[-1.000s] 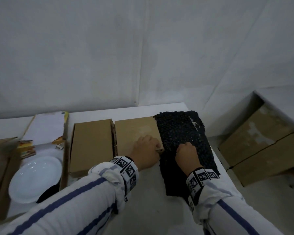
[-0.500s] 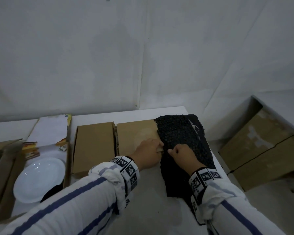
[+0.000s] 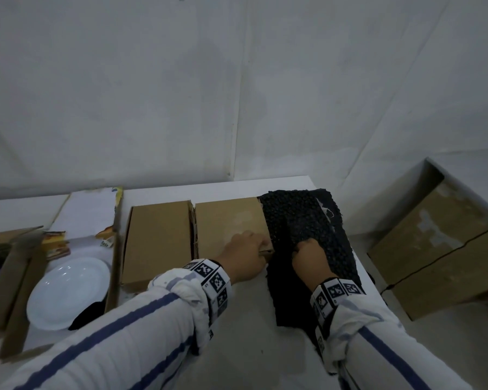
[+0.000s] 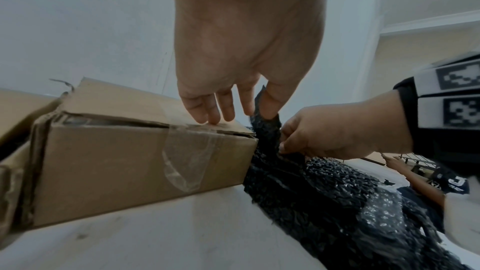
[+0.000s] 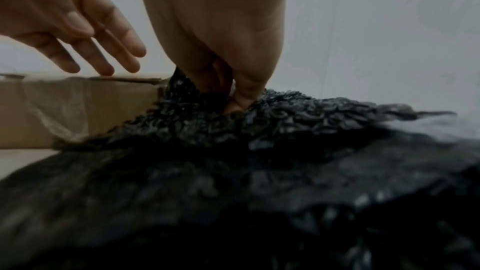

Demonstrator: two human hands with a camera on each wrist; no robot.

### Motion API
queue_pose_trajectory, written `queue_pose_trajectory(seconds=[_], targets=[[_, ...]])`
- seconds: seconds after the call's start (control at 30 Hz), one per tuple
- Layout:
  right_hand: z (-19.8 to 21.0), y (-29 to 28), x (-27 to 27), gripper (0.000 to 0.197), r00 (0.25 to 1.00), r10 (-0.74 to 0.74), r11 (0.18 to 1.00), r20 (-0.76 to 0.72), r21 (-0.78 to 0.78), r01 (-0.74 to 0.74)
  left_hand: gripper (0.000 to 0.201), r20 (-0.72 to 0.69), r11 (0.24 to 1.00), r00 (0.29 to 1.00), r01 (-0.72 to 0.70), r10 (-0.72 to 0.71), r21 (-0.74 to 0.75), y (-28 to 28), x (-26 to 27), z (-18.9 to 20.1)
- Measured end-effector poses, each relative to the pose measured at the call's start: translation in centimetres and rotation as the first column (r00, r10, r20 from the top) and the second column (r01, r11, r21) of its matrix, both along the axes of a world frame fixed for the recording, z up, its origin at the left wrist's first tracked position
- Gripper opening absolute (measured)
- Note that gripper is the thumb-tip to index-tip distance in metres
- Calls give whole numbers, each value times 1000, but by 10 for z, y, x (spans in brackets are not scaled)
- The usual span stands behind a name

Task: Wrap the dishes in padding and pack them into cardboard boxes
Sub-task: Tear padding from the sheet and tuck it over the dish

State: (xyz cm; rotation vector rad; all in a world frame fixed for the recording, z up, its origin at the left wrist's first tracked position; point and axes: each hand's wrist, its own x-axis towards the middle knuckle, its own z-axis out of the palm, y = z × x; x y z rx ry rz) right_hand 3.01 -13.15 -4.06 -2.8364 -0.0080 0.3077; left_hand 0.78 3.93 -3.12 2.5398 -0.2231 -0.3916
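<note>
Two closed cardboard boxes stand side by side mid-table. My left hand [image 3: 245, 254] [image 4: 233, 106] rests straight fingertips on the near right corner of the right box [image 3: 226, 220] [image 4: 142, 161]. A sheet of black bubble padding [image 3: 299, 215] [image 5: 259, 171] lies right of that box, partly over the table edge. My right hand [image 3: 310, 254] [image 5: 228, 59] pinches a raised fold of it beside the box corner. The fold rises next to my left thumb. A white plate [image 3: 68, 291] lies on dark padding in an open box [image 3: 112, 266] at the left.
The second closed box [image 3: 158, 240] sits between the plate's box and the one under my hand. A large taped carton [image 3: 440, 263] stands on the floor to the right, below the table [image 3: 251, 347] edge. A white wall is close behind.
My right hand went from a fist resting on the padding to its left edge and now pinches up a fold there. The left hand stayed on the box corner.
</note>
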Motion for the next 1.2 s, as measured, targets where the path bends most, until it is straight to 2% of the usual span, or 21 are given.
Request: queue_pose_trajectory(seconds=[0.17,0.37,0.47,0.5,0.57,0.63,0.7,0.8,0.9,0.93,1.0,1.03,1.13,1.2], targets=[[12,-8,6,26,991,-129,980,-38,146,133,40,34,993,999,-36,40,-112,-6,-1,9],[11,-12,3,28,994,-112,967,-11,231,111,44,-18,975,999,-36,33,-218,-18,-1,15],[15,-10,-1,21,987,-120,936,105,343,78,56,-23,956,998,-60,56,-287,-19,-2,14],[19,-8,-3,27,980,-112,922,166,384,41,64,-13,943,998,-63,62,-327,-19,-2,14],[30,1,-8,36,967,-79,901,240,432,-34,79,-27,905,998,-69,64,-421,-15,-3,17],[41,15,-11,33,971,-14,872,240,478,-106,83,-54,850,997,-69,48,-522,-10,-6,25],[52,33,-15,27,974,26,804,224,575,-154,67,-66,789,994,-105,82,-606,1,-11,32],[67,68,-22,24,966,106,700,236,672,-241,33,-126,654,962,-258,243,-711,28,-20,39],[72,108,-25,4,924,156,708,350,613,-351,27,-182,540,916,-362,357,-760,67,-34,43],[72,121,-25,11,933,164,705,319,624,-337,28,-199,490,906,-375,374,-787,82,-40,45],[69,148,-28,23,964,241,671,116,698,-252,30,-252,404,886,-410,389,-817,115,-54,48],[69,163,-33,27,950,311,644,29,728,-233,33,-270,383,867,-439,420,-812,133,-60,48],[69,210,-53,46,858,511,606,-45,727,-322,31,-285,361,790,-526,543,-770,185,-85,45],[67,243,-68,51,809,584,619,-66,680,-392,24,-297,368,779,-547,552,-752,215,-105,43]])
